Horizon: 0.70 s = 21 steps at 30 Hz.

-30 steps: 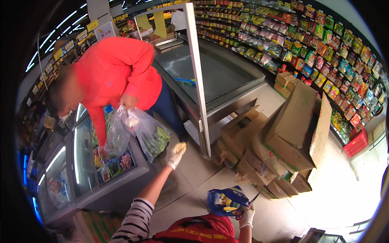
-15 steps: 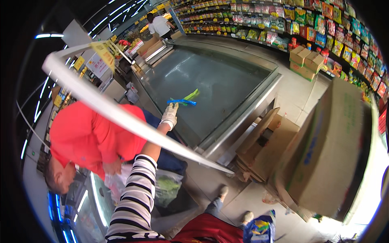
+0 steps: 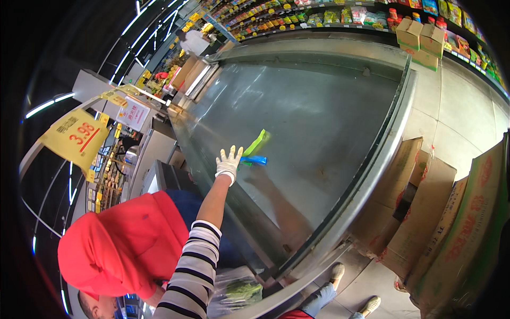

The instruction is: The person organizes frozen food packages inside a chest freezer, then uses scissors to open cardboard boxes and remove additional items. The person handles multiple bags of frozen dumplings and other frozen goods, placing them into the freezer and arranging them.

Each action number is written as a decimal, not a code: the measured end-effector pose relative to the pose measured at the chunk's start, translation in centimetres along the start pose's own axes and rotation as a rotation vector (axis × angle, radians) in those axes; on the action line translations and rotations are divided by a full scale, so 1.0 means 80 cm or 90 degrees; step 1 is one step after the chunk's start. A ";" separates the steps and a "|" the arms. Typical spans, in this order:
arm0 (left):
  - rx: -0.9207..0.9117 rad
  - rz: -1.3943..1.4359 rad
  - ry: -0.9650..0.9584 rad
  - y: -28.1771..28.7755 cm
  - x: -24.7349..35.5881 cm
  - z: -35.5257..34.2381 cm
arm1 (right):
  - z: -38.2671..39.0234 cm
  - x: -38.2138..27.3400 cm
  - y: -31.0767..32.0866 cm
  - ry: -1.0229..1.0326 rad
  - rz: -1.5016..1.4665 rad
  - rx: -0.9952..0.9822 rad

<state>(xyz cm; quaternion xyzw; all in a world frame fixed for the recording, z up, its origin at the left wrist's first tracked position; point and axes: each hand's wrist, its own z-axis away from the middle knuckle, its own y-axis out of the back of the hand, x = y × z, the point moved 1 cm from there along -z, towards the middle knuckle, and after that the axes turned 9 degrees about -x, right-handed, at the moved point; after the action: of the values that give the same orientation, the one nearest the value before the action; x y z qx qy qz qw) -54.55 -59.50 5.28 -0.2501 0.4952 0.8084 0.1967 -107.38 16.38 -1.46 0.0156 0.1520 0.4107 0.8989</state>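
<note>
One blue strip (image 3: 256, 160), one green strip (image 3: 257, 144) — just right of left hand (image 3: 228, 166), fingers (image 3: 232, 152) spread wide — contact unclear.

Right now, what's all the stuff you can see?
flat counter: one, grey, middle
long strip: one, lime green, on it
short strip: one, blue, on it
clear bag: one, see-through, green inside, bottom
signs: several, yellow and white, left
cardboard boxes: several, brown, right
shelf packets: many, mixed, top
ceiling lights: several, white, upper left
bending person: one, red top, lower left
distant person: one, white top, upper left
shoes: two, pale, lower right
sleeve: one, black-and-white, bottom
left hand: one, white-gloved, near blue strip
</note>
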 end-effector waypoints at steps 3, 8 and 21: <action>-0.017 0.110 0.006 -0.020 -0.002 -0.038 | -0.003 -0.010 -0.023 -0.004 -0.008 -0.003; -0.065 0.277 -0.007 -0.059 -0.008 -0.078 | -0.006 -0.016 -0.040 0.009 -0.020 -0.010; 0.101 1.174 -0.158 0.025 0.028 0.143 | -0.048 0.001 -0.026 0.079 -0.171 -0.125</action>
<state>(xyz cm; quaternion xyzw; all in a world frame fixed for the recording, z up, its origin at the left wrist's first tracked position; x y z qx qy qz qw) -59.86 -49.91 9.77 0.3443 0.5274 0.6297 -0.4547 -106.90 14.65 -5.43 -0.1180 0.1674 0.3000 0.9317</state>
